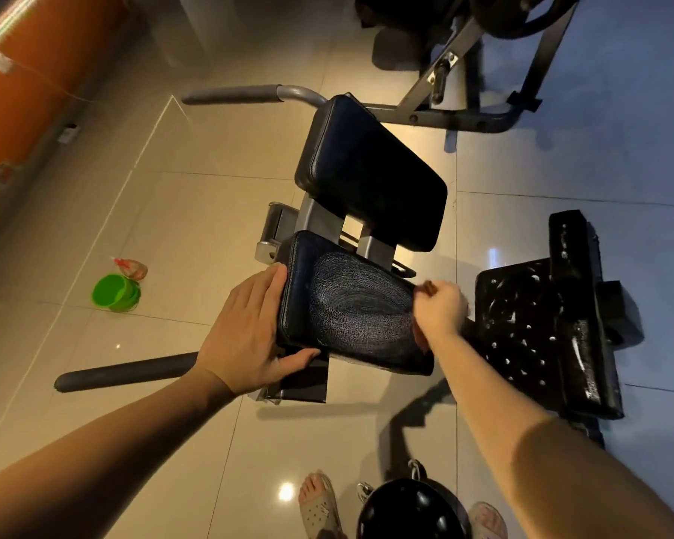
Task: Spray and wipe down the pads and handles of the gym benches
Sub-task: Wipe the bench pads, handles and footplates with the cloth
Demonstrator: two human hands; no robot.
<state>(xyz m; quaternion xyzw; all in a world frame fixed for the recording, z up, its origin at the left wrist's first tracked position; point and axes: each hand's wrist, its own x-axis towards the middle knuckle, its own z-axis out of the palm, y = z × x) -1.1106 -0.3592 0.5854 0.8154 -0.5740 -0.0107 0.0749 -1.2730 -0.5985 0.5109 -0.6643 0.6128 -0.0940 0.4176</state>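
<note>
A black seat pad (351, 305) with a worn, streaked patch in its middle sits below a black back pad (370, 173). My left hand (250, 332) holds the seat pad's left edge, fingers flat on top and thumb under the front corner. My right hand (438, 309) is curled round a reddish-brown cloth (428, 287) at the pad's right edge. Two dark grey handles stick out to the left, one near (125, 373) and one far (230, 94). To the right lies another black pad (530, 328) speckled with white foam.
A green bucket (115, 292) with a spray bottle (131, 267) beside it stands on the tiled floor at left. An orange wall (28, 83) runs along the far left. Grey machine frames (456, 72) stand at the back. A round black pad (411, 507) and my sandalled feet are below.
</note>
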